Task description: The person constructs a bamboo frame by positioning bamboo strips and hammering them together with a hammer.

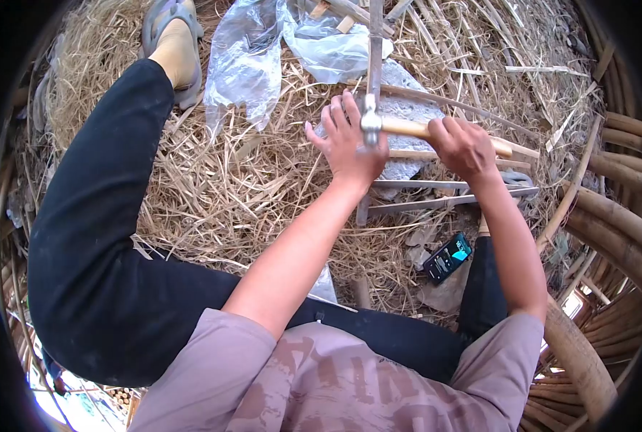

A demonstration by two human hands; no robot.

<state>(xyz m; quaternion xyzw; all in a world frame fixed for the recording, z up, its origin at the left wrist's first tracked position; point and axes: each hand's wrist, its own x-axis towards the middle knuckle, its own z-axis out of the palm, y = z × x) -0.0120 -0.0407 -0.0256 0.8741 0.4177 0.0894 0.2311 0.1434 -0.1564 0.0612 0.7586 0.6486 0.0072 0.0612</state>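
My right hand (465, 147) is closed around the wooden handle of a hammer (407, 127). The hammer's metal head lies over a long upright-running strip (375, 54), close beside my left hand (348, 140). My left hand rests at that strip with its fingers spread; whether its palm touches the strip is hidden. Beneath both sits a grey stone slab (411, 83), partly covered. Several flat bamboo strips (451, 200) run sideways across the slab and just below it, under my right hand.
Dry straw and shavings (227, 187) cover the ground. Clear plastic sheeting (245, 65) lies ahead. A phone (447, 258) with a lit screen is near my right leg. Thick bamboo poles (605, 223) line the right side. My sandalled foot (177, 54) is at upper left.
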